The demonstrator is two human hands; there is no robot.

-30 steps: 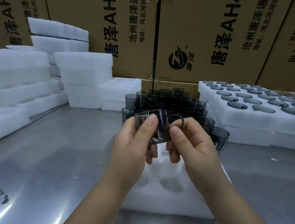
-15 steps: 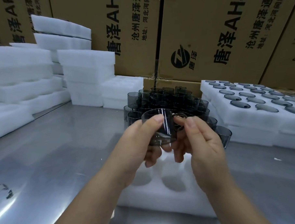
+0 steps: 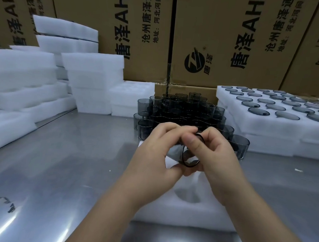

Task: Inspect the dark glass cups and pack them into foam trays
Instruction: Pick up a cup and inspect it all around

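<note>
Hands, left hand (image 3: pixel 154 150) and right hand (image 3: pixel 215 156), grip one cup (image 3: pixel 187 156) above steel table (image 3: pixel 62 162).
</note>
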